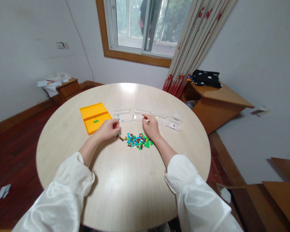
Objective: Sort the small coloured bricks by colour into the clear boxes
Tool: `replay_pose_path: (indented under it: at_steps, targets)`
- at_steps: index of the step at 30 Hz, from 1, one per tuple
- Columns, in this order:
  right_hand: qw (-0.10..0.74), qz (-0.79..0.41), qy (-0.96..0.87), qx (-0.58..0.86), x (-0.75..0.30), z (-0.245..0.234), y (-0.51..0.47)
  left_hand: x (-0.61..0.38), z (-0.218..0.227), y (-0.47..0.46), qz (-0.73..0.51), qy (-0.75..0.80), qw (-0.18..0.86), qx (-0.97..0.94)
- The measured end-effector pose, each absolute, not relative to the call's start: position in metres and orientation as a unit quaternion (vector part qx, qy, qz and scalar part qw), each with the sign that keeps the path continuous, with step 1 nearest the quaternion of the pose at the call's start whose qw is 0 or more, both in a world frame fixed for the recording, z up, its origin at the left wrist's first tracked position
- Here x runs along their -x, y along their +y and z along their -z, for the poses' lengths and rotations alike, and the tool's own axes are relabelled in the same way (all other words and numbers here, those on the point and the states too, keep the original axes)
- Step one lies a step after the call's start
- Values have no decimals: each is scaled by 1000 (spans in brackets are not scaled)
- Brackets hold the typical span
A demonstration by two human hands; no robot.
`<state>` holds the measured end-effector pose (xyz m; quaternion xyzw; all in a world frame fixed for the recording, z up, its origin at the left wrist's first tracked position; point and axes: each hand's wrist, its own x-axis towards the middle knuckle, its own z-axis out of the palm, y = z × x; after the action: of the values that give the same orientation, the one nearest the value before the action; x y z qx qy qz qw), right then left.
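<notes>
My left hand (109, 129) is closed in a pinch between the yellow case (88, 112) and the brick pile; whatever its fingertips hold is too small or hidden to make out. The case lies open with a few green bricks (96, 121) inside. My right hand (151, 127) hovers at the near side of the clear plastic boxes, its fingers curled together and their contents hidden. Below and between both hands is a loose pile of small toy bricks (137, 140) in blue, green, brown, yellow and cream. The leftmost clear box (125, 117) contains a few blue pieces.
Several clear lidded boxes stand in an arc on the round wooden table (125, 180); the rightmost box (174, 124) holds a small brown piece. Beyond the table are a window (145, 29), a curtain (193, 35) and a wooden cabinet (207, 109) with dark cloth on top.
</notes>
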<state>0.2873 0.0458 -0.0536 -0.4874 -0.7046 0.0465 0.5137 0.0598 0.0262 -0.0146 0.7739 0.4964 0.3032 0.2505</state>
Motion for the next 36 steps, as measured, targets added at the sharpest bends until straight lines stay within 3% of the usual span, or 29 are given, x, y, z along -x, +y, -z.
replay_pose_path:
  at_steps: [6,18,25,30,36]
  targets:
    - [514,-46,-704,488,-287,54,47,-49,16,29,-178,489,280,-807]
    - [513,-52,-703,490,-288,54,46,-45,4,27,-90,503,242,-825]
    - [509,-57,-702,495,-288,55,46,-47,10,28,-136,495,260,-818]
    - [508,-58,-702,495,-288,55,46,-50,8,29,-275,529,208,-775]
    - [507,-55,-704,494,-288,55,46,-55,11,31,-374,515,221,-739]
